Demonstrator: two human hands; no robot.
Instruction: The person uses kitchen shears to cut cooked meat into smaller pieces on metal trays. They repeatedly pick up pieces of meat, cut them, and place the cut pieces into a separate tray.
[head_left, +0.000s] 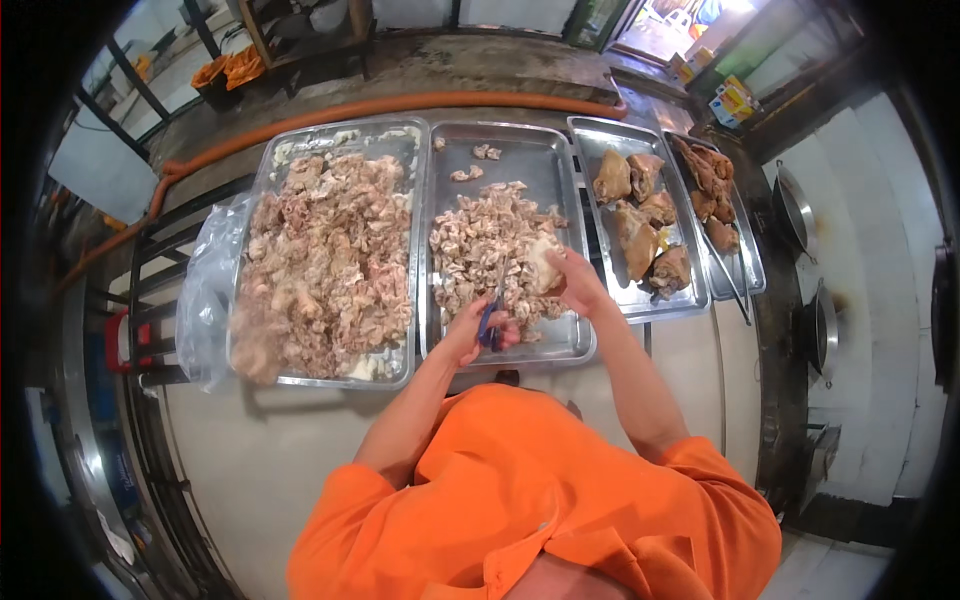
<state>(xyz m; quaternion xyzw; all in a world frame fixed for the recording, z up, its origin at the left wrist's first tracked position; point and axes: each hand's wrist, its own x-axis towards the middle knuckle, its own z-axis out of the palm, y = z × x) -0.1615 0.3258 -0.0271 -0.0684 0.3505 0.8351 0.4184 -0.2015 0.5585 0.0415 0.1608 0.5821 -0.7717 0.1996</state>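
My left hand (478, 330) is closed around the blue handles of a pair of scissors (491, 322), whose blades point away from me over the cut meat. In my right hand (577, 281) is a pale piece of meat (545, 266), held just right of the blades. Both hands are over the near part of the middle metal tray (495, 137), where small cut meat pieces (480, 232) lie heaped. A larger heap of crumpled meat (330, 255) fills much of the left metal tray (259, 187).
Two metal trays at the right hold large browned meat chunks (637, 240) and darker ones (709, 176); metal tongs (726, 274) lie across the far right tray. A clear plastic bag (206, 292) hangs beside the left tray. An orange pipe (420, 103) runs behind the trays.
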